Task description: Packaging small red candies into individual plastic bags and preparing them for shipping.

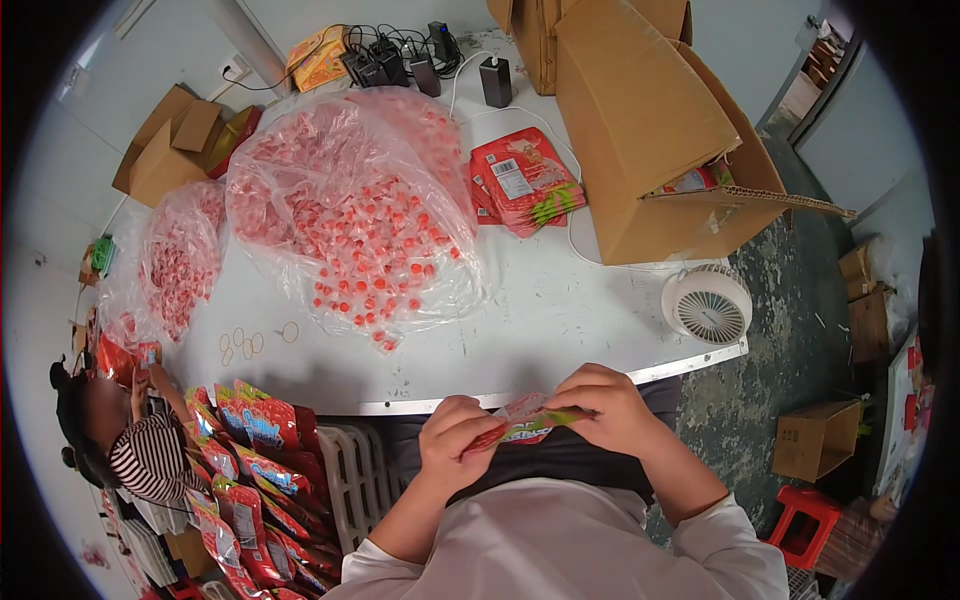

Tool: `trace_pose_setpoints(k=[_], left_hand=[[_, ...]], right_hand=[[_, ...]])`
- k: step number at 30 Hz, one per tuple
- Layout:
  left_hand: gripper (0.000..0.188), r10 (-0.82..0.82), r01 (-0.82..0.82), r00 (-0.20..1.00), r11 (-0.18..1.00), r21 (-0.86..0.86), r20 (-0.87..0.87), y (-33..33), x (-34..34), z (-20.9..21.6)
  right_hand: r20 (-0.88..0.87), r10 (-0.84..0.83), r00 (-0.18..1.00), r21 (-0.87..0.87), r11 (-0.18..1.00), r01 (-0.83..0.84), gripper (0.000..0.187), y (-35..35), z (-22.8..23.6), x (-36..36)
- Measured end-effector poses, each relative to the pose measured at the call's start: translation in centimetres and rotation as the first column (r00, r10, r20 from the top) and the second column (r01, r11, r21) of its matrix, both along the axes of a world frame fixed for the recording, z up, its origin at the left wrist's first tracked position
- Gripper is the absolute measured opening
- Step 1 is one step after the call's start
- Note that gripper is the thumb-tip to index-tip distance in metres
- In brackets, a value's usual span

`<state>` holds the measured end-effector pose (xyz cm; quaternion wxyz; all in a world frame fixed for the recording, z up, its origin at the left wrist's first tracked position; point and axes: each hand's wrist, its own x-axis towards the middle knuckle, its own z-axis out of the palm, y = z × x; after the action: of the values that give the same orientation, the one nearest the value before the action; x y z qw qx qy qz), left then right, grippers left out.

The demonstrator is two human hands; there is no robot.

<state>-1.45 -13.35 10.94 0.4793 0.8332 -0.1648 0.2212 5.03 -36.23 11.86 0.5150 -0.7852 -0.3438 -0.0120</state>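
Note:
Just off the table's near edge, a red and green candy pouch [525,433] is stretched between my two hands over my lap. My left hand [457,440] is closed on its left side, and my right hand [606,408] pinches its right side. A pale, see-through patch shows along the pouch's upper edge; whether its mouth is open I cannot tell. Beyond my hands, a big clear bag [360,215] spills small red, clear-wrapped candies onto the white table [540,310]. A stack of flat red pouches [522,180] lies to the right of that bag.
A large cardboard box [640,130] and a small white fan [708,305] stand at the table's right. Chargers [390,65] with cables lie at the back. Rubber bands [245,345] rest front left. Left of me are crates of filled pouches [265,480] and another person [145,445].

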Motion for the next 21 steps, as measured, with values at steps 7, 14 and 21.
trace_pose_setpoints(k=[7, 14, 21], left_hand=[[0.027, -0.082, 0.077, 0.993, 0.995, -0.061, -0.080, 1.3, 0.3, 0.3], [0.027, -0.141, 0.231, 0.945, 0.927, 0.296, -0.295, 0.7, 0.3, 4.1], [0.024, -0.142, 0.223, 0.956, 0.919, 0.326, -0.256, -0.3, 0.0, 2.5]], right_hand=[[0.022, 0.046, 0.999, 0.013, 0.999, -0.047, 0.025, -0.1, 0.4, 0.2], [0.143, 0.061, 0.988, -0.163, 0.986, -0.038, 0.024, 0.8, 1.1, -1.2], [0.047, 0.036, 0.998, -0.081, 0.996, -0.032, 0.022, 0.5, 0.0, -1.2]])
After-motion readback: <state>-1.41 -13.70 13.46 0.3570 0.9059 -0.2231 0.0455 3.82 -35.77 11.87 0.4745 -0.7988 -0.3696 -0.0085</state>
